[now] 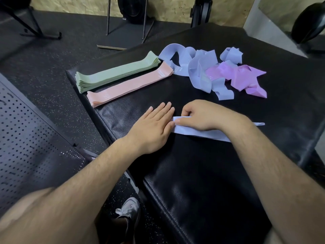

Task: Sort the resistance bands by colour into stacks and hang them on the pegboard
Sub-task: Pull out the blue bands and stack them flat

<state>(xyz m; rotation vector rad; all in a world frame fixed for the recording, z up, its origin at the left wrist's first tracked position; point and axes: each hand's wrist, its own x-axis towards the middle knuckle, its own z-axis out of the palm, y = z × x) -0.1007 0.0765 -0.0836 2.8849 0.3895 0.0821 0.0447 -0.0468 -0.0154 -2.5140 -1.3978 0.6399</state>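
On the black padded surface [193, 173], green fabric band stack [114, 74] and pink fabric band stack [126, 85] were done. Left hand [154, 127] pressed flat on pale-blue fabric band [193, 133]; right hand [202, 117] pinched it. Tangled blue bands [198, 73], purple bands [242, 78] were unsorted; black perforated pegboard [26, 138] showed none hung.

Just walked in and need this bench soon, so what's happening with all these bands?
A person is sorting resistance bands on a black padded surface. The right hand grips a blue band lying flat, while the left hand rests flat at its end. A green stack and a pink stack are already laid side by side; loose blue bands and purple bands lie tangled beyond. No band hangs on the pegboard at the left.
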